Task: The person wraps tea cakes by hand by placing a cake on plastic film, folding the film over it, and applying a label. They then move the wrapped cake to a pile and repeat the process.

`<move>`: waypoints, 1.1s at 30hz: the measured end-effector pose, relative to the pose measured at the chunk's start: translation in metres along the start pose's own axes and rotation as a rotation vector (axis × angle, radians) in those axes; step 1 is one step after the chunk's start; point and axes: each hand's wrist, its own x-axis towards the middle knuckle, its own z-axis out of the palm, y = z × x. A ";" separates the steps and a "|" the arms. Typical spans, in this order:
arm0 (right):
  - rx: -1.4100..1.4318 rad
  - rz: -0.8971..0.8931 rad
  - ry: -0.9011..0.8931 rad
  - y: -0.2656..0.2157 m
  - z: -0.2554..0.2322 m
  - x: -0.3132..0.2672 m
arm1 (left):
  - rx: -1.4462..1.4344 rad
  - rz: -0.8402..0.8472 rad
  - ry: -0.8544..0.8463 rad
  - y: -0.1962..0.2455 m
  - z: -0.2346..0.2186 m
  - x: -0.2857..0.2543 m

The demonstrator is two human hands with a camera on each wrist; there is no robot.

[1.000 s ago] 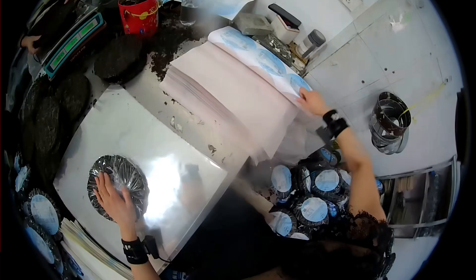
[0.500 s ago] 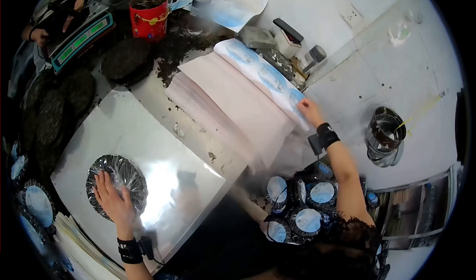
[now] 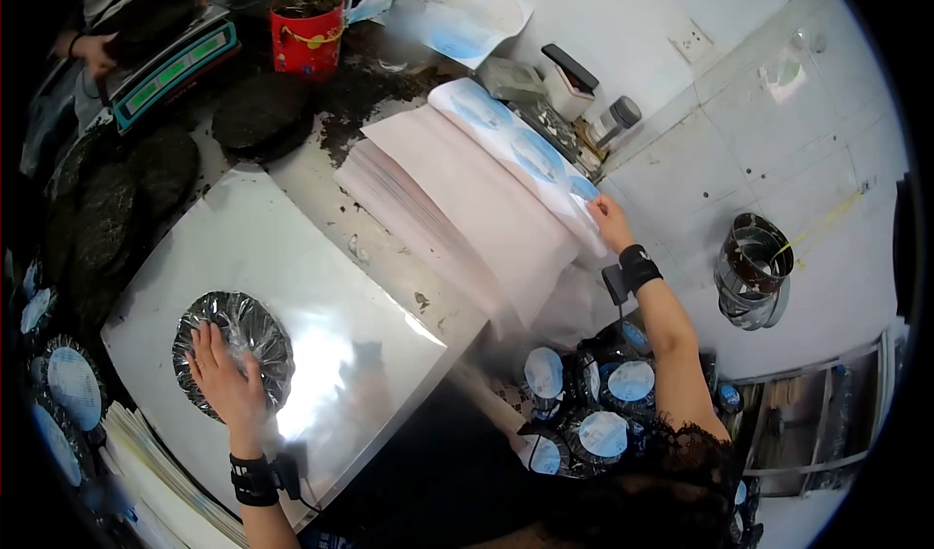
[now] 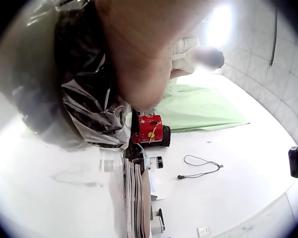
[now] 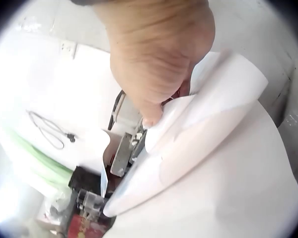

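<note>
My left hand [image 3: 227,386] rests with straight fingers on a round dark disc [image 3: 269,333] wrapped in clear film, on a shiny white board [image 3: 195,247]. In the left wrist view the wrapped disc [image 4: 89,106] shows beside the hand [image 4: 139,54]. With its fingertips my right hand [image 3: 611,223] pinches the edge of a blue-printed sheet [image 3: 530,150], curled back over a stack of pale paper [image 3: 467,199]. The right wrist view shows the hand [image 5: 159,59], its thumb against the curled sheet [image 5: 203,119]; the other fingers are mostly hidden.
Dark round cakes [image 3: 258,116] lie behind the board, near a scale [image 3: 175,77] where another person's hands hold something dark. A red bucket [image 3: 307,43] stands at the back. Wrapped discs with round labels [image 3: 603,432] sit below my right arm; a metal can [image 3: 754,262] is at right.
The head view has shifted slightly. Relative to the paper stack, my right hand stays at the sheet's edge, and my left hand remains on the wrapped disc. The other person's hands have moved at the scale.
</note>
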 end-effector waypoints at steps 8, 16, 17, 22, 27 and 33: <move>0.515 0.109 0.604 -0.020 -0.136 -0.003 | -0.085 -0.091 -0.032 0.012 -0.019 0.003; 0.362 -1.239 -0.364 -0.444 0.310 -0.164 | -0.224 -0.104 -0.007 0.002 -0.007 -0.003; 0.302 -1.278 -0.433 -0.449 0.312 -0.173 | -0.387 -0.119 -0.031 -0.004 0.001 -0.012; 0.651 -0.908 -0.964 -0.476 0.337 -0.167 | -0.786 -0.280 0.033 -0.001 0.018 -0.022; 0.808 -0.754 -0.968 -0.474 0.425 -0.200 | -1.728 -0.376 0.368 -0.010 -0.002 -0.003; 0.032 -1.351 -0.576 -0.505 0.387 -0.235 | -0.505 -0.588 0.210 -0.047 -0.016 -0.045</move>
